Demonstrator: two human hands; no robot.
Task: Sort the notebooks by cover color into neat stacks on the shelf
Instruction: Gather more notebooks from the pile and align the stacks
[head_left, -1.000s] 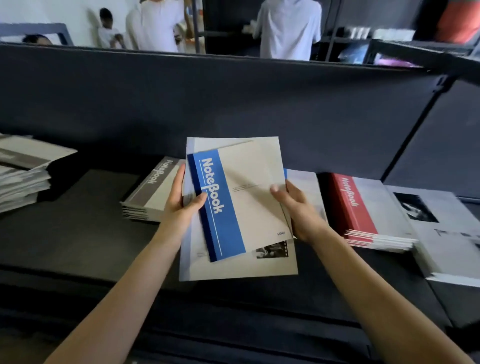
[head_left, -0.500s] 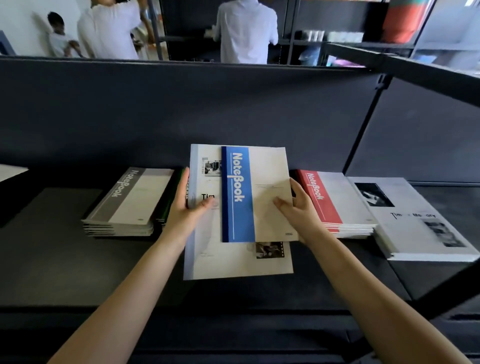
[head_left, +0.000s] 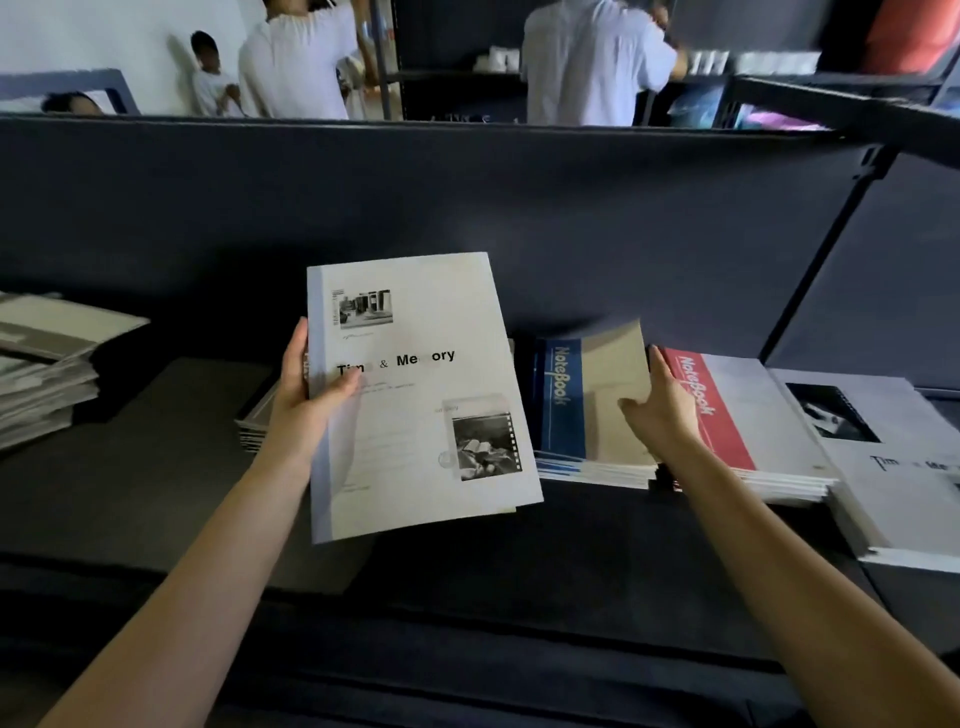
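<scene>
I see a dark shelf (head_left: 130, 467) with a dark back wall (head_left: 467, 197) behind it. Over the wall, at 12 o'clock, some people (head_left: 587, 57) in white shirts stand with their backs to me.

My left grip (head_left: 306, 400) holds a white notebook (head_left: 426, 374) up above the shelf, right in the middle. The thumb lies on the cover and the fingers wrap round the left edge. The cover says "Time & Memory" and has two small grey photos on it.

At 3 o'clock from it, my right grip (head_left: 660, 410) holds the right edge of a blue notebook (head_left: 597, 395), with the thumb on top. That notebook lies on top of the blue stack (head_left: 587, 470), and its far corner is tipped up a little.

Just past it, still at 3 o'clock, sits the red stack (head_left: 737, 410), touching my right grip. At 4 o'clock is a white stack (head_left: 893, 493) with the same cover as the notebook I hold.

At 9 o'clock, a grey stack (head_left: 254, 426) peeks out behind my left grip. Far off at 9 o'clock lies a messy pile (head_left: 47, 374).
</scene>
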